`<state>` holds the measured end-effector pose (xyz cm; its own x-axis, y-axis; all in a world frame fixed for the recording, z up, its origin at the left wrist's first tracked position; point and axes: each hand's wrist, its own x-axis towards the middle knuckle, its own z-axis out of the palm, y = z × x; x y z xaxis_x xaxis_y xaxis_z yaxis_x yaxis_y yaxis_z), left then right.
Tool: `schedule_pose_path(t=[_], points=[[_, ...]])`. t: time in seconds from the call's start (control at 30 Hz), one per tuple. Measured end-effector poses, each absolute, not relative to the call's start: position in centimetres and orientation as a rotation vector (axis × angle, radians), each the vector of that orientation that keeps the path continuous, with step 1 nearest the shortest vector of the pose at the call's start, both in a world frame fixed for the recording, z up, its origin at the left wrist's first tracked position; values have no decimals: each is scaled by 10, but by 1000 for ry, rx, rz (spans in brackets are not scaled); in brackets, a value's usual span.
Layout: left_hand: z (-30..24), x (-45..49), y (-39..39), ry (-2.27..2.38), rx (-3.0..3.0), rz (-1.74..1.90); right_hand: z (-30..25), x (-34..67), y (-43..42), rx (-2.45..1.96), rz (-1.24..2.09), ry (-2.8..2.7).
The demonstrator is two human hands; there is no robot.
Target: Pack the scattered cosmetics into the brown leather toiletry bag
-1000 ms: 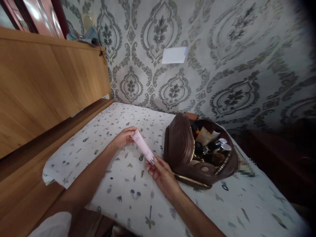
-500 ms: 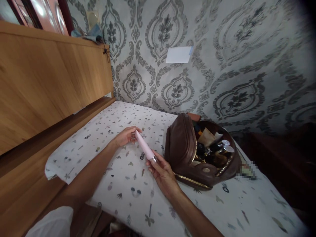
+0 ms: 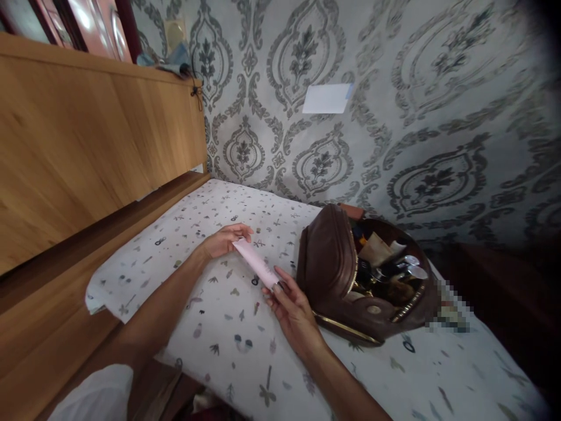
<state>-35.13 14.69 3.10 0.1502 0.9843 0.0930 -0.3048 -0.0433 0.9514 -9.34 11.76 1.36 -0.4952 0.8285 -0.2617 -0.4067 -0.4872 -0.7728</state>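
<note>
A pale pink squeeze tube (image 3: 256, 262) is held slantwise above the patterned cloth (image 3: 236, 374). At its flat upper-left end, my left hand (image 3: 227, 240) pinches the tube between thumb and fingers. My right hand (image 3: 291, 304) grips the silvery cap end at the lower right, and its fingers cover most of the cap. Just right of that hand stands an open brown toiletry bag (image 3: 326, 257), its zipped lid folded back. Inside it are bottles, shiny silver caps (image 3: 416, 272) and a beige packet (image 3: 375, 250), crowded together.
A wooden cabinet (image 3: 105, 123) rises along the left side, with a wooden ledge (image 3: 52, 280) beneath it. Behind the cloth is a patterned wall (image 3: 272, 105) bearing a white card (image 3: 327, 98). A blurred item lies on the bag's right.
The tube has turned between my hands so that its broader face shows, with faint lettering. Its flat end has dipped slightly to the left. The view has shifted a little.
</note>
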Motion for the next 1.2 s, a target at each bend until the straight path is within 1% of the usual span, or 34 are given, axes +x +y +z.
schedule_pose_path(t=[0.4,0.97,1.2], points=[[29,-357,145,885,1141,1181,10,-95,118,-766,2012,-919],[28,-360,145,874,1124,1161,9,-96,116,-718,2005,-903],[31,-354,143,896,1111,992,9,-97,116,-688,1995,-913]])
